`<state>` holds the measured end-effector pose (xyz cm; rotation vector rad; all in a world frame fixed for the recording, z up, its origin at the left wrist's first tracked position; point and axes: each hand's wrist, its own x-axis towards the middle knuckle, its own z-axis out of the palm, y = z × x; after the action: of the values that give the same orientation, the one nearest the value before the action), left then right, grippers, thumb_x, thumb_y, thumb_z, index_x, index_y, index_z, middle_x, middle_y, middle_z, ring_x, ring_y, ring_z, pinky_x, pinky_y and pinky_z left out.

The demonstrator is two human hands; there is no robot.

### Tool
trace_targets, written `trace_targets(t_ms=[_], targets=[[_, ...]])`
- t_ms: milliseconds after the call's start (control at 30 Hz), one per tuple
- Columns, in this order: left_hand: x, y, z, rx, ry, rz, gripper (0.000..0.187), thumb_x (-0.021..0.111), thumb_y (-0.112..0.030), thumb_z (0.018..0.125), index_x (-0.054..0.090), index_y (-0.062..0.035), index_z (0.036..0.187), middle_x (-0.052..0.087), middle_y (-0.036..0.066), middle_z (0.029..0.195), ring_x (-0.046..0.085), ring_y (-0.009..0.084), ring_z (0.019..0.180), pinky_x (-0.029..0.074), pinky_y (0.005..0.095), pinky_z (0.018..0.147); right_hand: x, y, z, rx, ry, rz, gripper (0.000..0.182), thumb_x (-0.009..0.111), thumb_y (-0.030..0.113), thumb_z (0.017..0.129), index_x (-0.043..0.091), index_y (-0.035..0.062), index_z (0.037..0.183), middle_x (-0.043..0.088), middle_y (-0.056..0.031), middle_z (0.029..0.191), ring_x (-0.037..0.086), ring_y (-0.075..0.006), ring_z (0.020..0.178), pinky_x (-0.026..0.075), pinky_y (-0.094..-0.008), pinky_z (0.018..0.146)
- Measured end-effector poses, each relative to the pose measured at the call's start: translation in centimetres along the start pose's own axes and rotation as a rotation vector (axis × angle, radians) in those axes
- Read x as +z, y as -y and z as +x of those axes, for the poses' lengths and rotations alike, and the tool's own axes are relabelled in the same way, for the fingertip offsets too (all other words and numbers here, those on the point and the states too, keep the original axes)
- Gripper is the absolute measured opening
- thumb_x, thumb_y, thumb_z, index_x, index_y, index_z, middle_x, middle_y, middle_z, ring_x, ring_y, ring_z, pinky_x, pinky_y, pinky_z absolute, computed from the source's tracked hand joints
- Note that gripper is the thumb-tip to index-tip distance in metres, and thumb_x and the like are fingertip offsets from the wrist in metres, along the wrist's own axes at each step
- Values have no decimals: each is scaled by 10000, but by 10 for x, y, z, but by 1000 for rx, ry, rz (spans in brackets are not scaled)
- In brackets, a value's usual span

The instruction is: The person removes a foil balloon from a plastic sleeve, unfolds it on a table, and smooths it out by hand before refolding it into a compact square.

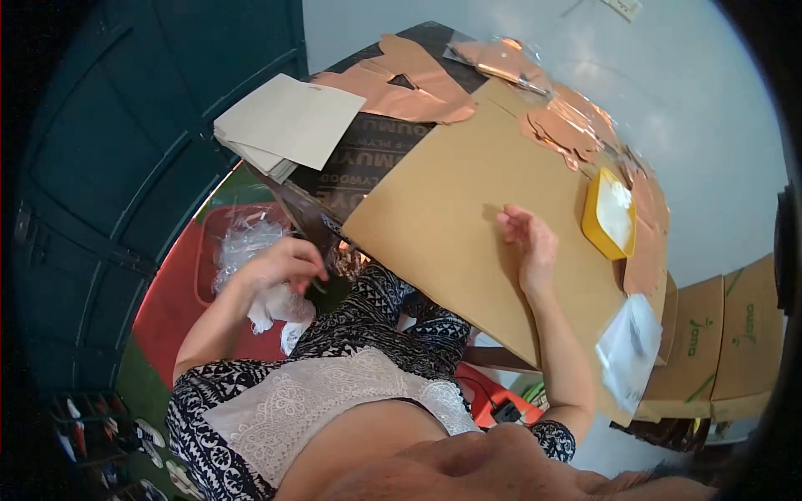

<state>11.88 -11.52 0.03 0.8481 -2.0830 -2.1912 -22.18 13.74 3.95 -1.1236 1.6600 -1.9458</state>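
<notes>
Over the table's left edge, my left hand (pixel 288 263) hangs with its fingers bent, near a red bin (pixel 207 250) that holds crumpled clear plastic (pixel 242 242). Whether anything is between those fingers is too small to tell. My right hand (pixel 531 238) rests above the brown cardboard sheet (pixel 443 209), its fingers loosely curled and apart, with nothing seen in it. To the right of that hand sits a yellow tray (pixel 591 225) with white material inside.
Copper-coloured sheets (pixel 426 92) lie along the table's far side, more at the right. A stack of pale sheets (pixel 292 117) is at the left corner. A clear plastic bag (pixel 628 346) lies at the right edge, beside cardboard boxes (pixel 693 342).
</notes>
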Motion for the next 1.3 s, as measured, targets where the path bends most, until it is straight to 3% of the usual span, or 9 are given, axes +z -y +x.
trace_targets(t_ms=[167, 233, 300, 467, 633, 767, 933, 1067, 1300], targets=[[-127, 106, 18, -188, -660, 188, 163, 697, -161, 801, 709, -17, 877, 694, 104, 795, 639, 158, 651, 495, 288, 535, -7, -3, -2, 58, 33, 16, 454, 406, 310, 1032, 646, -72, 1088, 701, -108, 948, 556, -104, 795, 447, -251, 733], [-186, 175, 27, -226, -908, 1266, 178, 677, -158, 814, 712, 13, 851, 689, 156, 767, 679, 228, 701, 519, 347, 574, -8, -5, -5, 68, 53, 42, 433, 414, 290, 1035, 654, -69, 1072, 703, -108, 937, 558, -104, 791, 447, -249, 732], [-229, 174, 17, -211, -759, 1292, 194, 650, -145, 831, 702, 42, 838, 679, 185, 740, 685, 268, 675, 528, 379, 597, -6, -1, -5, 83, 58, 64, 416, 433, 283, 1031, 657, -65, 1063, 705, -112, 928, 561, -105, 783, 448, -248, 728], [-206, 61, -4, -67, -1130, 746, 235, 607, -160, 880, 690, 57, 851, 645, 157, 621, 659, 248, 555, 521, 370, 494, -7, 6, -10, 117, 65, 91, 392, 458, 281, 1026, 664, -52, 1047, 707, -117, 909, 562, -104, 767, 446, -245, 723], [-205, 3, -18, 172, -868, -529, 260, 565, -192, 923, 664, 47, 946, 648, 158, 652, 602, 219, 445, 430, 322, 354, -10, 5, -13, 117, 83, 81, 385, 454, 276, 1030, 671, -43, 1027, 709, -112, 899, 555, -104, 760, 445, -245, 723], [-216, 0, -19, -375, -1219, 1087, 253, 554, -223, 911, 675, -1, 927, 662, 248, 1047, 668, 361, 856, 543, 479, 679, -11, 5, -14, 103, 96, 93, 379, 448, 254, 1038, 673, -51, 1031, 708, -89, 886, 552, -88, 757, 445, -237, 719], [-158, -90, -16, 212, -1764, 1390, 298, 591, -232, 866, 688, -6, 1035, 586, 256, 1228, 514, 435, 1170, 430, 494, 985, -11, 8, -15, 121, 94, 78, 384, 448, 265, 1038, 675, -44, 1027, 705, -80, 878, 551, -88, 754, 446, -237, 715], [-86, -170, 4, 841, -1302, 1244, 347, 647, -238, 847, 669, 19, 1078, 572, 254, 1250, 500, 400, 1201, 374, 475, 1049, -12, 7, -16, 140, 85, 71, 386, 448, 273, 1039, 677, -37, 1024, 705, -73, 881, 547, -85, 748, 444, -236, 711], [-34, -188, 95, 673, -558, 1566, 868, 740, -481, 705, 454, 29, 1347, 496, 243, 1334, 398, 395, 1313, 258, 538, 1122, -12, 7, -16, 126, 99, 67, 382, 449, 276, 1034, 673, -33, 1015, 707, -77, 881, 550, -88, 750, 446, -235, 713]])
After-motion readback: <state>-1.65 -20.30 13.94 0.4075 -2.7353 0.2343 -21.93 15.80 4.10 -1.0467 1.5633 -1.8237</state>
